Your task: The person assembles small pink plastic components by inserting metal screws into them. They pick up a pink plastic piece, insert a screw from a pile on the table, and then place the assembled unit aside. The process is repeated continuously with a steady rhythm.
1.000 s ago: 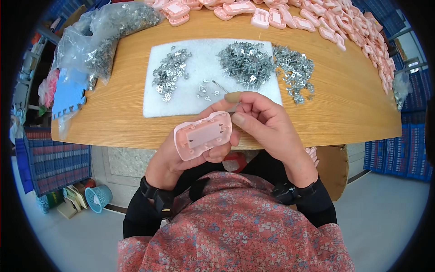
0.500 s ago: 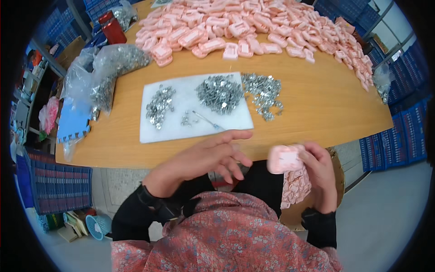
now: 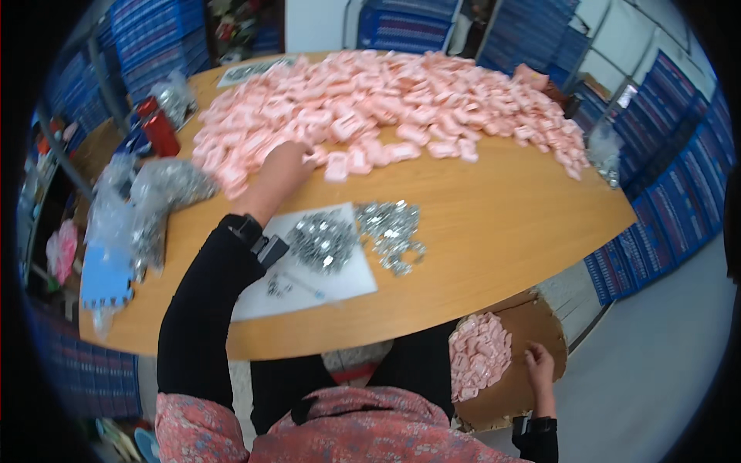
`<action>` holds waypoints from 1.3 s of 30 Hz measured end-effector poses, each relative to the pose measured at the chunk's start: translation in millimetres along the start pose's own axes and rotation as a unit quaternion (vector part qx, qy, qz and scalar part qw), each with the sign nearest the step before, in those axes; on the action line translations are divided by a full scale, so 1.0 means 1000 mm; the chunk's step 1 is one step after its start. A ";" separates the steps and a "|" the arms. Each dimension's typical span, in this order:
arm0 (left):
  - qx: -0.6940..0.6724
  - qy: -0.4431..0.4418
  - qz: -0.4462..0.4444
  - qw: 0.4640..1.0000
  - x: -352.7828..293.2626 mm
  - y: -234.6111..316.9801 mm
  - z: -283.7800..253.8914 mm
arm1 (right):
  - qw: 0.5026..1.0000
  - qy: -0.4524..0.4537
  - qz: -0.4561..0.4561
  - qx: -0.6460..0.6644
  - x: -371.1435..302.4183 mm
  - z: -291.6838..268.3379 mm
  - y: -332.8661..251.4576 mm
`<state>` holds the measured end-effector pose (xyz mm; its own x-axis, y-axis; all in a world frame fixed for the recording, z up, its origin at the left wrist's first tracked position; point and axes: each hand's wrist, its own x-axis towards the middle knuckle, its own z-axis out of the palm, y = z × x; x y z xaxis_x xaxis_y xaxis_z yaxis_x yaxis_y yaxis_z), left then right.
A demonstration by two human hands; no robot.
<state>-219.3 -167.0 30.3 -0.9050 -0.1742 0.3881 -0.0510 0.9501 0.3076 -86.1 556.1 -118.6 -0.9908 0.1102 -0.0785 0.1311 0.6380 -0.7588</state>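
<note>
My left hand (image 3: pixel 285 174) reaches forward to the near edge of a broad heap of small pink rounded pieces (image 3: pixel 386 104). Its fingertips are among the pieces, mostly hidden behind the hand, so I cannot tell whether they grip one. Low on the right, my right hand (image 3: pixel 539 367) hangs over a cardboard box (image 3: pixel 525 390), fingers loosely bent and apart, with nothing seen in them. Inside the box lies a pile of similar pink pieces (image 3: pixel 480 355), left of that hand.
Below my left forearm, a white foam sheet (image 3: pixel 351 284) bears small metal parts (image 3: pixel 324 241) and a thin screwdriver-like tool (image 3: pixel 302 285). More metal parts (image 3: pixel 392 228) lie beside it. Plastic bags (image 3: pixel 150 208), a red can (image 3: pixel 160 134) and a blue foam mat (image 3: pixel 106 276) stand left.
My left hand has moved forward to the pink heap. My right hand has lowered over the box, and the pink piece it held has left it. The view has tilted up.
</note>
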 end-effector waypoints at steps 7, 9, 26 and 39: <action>0.144 0.014 -0.037 0.989 0.025 0.013 0.032 | 0.997 0.003 -0.079 0.001 -0.012 0.014 -0.109; 0.176 0.001 -0.041 0.984 0.025 0.018 0.031 | 0.994 0.007 -0.110 0.008 -0.013 0.017 -0.122; -0.114 0.099 -0.075 0.986 -0.030 0.040 -0.067 | 0.906 -0.102 -0.408 0.038 -0.022 0.097 -0.315; -0.605 -0.084 -0.132 0.781 -0.141 0.147 -0.089 | 0.811 -0.340 -0.253 0.403 -0.032 0.175 -0.390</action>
<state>-61.8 -25.3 97.8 -0.9781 -0.1901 0.0844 0.0995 -0.0714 0.9925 -111.0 170.8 66.5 -0.7360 -0.6314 0.2443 -0.0908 -0.2655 -0.9598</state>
